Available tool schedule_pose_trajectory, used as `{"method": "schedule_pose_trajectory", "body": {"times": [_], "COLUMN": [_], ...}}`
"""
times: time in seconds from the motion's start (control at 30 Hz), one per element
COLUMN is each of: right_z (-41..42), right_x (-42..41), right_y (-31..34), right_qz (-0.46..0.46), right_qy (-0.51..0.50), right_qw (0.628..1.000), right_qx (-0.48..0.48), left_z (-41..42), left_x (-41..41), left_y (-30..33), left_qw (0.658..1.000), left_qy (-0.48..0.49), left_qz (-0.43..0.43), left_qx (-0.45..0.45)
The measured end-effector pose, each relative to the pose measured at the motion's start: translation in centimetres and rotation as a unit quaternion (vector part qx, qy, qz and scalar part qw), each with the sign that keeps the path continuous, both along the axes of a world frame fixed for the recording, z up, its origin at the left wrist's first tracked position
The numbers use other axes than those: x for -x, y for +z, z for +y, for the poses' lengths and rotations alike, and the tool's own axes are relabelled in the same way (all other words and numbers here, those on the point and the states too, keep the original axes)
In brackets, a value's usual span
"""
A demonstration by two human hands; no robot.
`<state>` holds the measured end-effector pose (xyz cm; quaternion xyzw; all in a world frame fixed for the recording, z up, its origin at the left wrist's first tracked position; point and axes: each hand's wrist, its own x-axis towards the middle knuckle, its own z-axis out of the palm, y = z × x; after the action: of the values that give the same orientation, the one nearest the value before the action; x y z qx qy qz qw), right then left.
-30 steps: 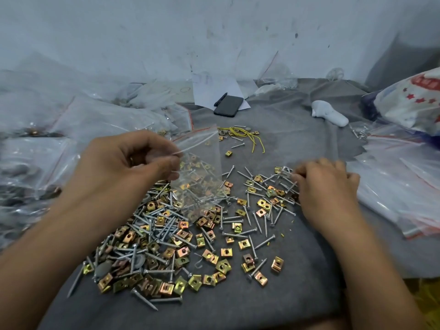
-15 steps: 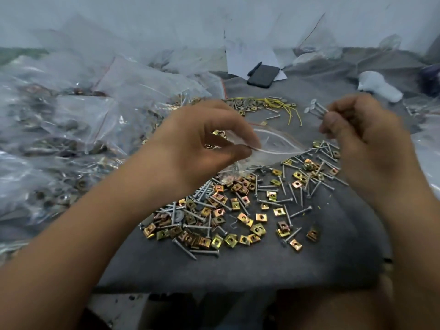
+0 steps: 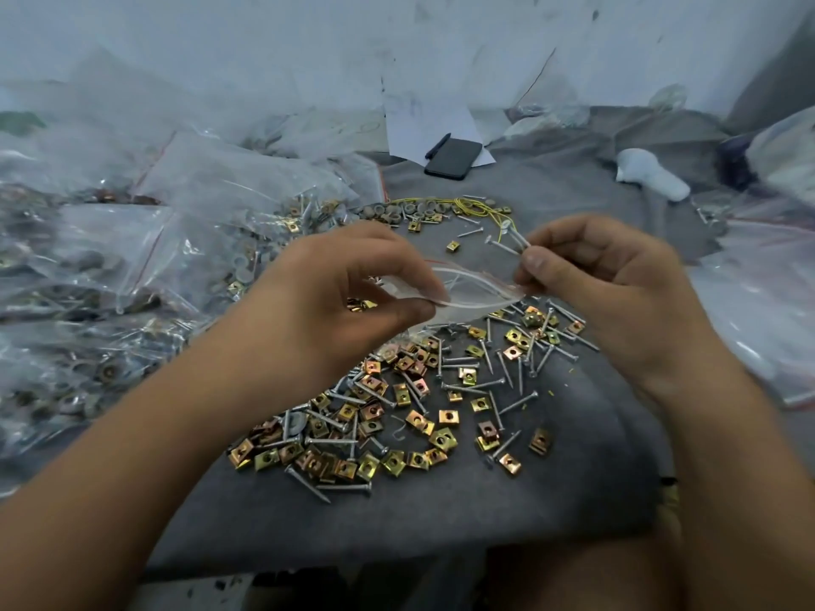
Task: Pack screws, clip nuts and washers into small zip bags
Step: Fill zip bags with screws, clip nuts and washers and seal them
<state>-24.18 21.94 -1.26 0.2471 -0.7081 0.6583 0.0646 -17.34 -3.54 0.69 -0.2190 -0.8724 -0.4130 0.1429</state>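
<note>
Head view is showing the left hand [image 3: 353, 297] pinching the mouth of a small clear zip bag [image 3: 467, 291], which is hanging open above the grey cloth [image 3: 463, 513]. Beside it, the right hand [image 3: 604, 288] is gripping a few screws [image 3: 507, 240] between fingertips and thumb, just above the bag's far corner. Loose clip nuts [image 3: 388, 438] and more screws are lying scattered beneath both hands. Filled bags [image 3: 132, 266] are piling up at left.
</note>
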Motion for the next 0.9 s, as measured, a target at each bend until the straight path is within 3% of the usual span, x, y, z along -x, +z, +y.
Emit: {"method": "schedule_pose_trajectory", "body": {"times": [0.27,0.43,0.53,0.73,0.9], "right_z": [-0.3,-0.5,-0.8,-1.6,-2.3], "right_x": [-1.3,-3.3,-4.1,-4.6,-5.2], "right_y": [1.6,4.4,5.0,5.3,5.7], "right_qz": [0.023,0.183,0.212,0.264,0.25], "right_qy": [0.039,-0.003,-0.047,-0.11,-0.106], "right_qw": [0.999,0.965,0.934,0.888,0.878], "right_qx": [0.003,-0.189,-0.285,-0.36,-0.394], "left_z": [-0.1,0.1,0.1,0.4,0.6], "left_x": [0.1,0.1,0.0,-0.1,-0.1], "left_y": [-0.3,-0.1,-0.1,0.2,0.3], "left_qw": [1.0,0.999,0.999,0.999,0.998], "left_qy": [0.017,0.028,0.028,0.03,0.027], "left_qz": [-0.01,-0.009,0.004,0.03,0.053], "left_qx": [-0.02,-0.032,-0.03,-0.021,-0.023]}}
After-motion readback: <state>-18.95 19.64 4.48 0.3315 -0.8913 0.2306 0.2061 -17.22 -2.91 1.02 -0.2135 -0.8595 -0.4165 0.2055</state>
